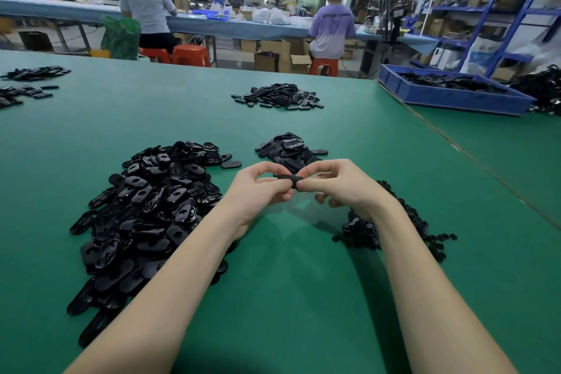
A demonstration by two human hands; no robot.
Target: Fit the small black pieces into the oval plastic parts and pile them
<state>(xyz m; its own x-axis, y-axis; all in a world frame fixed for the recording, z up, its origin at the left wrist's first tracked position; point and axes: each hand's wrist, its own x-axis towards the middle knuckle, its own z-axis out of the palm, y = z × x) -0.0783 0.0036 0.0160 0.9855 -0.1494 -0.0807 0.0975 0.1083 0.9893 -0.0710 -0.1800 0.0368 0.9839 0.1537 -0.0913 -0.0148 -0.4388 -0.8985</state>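
The oval part [290, 181] is lying with its long axis level, left to right, pinched at either end between the left hand [261, 188] and right hand [340, 185] above the counter [288, 282]. The finished pile [291, 150] is sitting just beyond it, unobstructed; the unfitted ovals [151, 206] are lying left of the part, and the small pieces [394, 222] right of it.

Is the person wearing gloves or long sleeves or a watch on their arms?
No. Both arms are bare all the way down the picture, so no sleeve shows. The left hand and the right hand have no gloves. No watch, bracelet or ring can be seen on either one, and the fingernails that show look short and plain.
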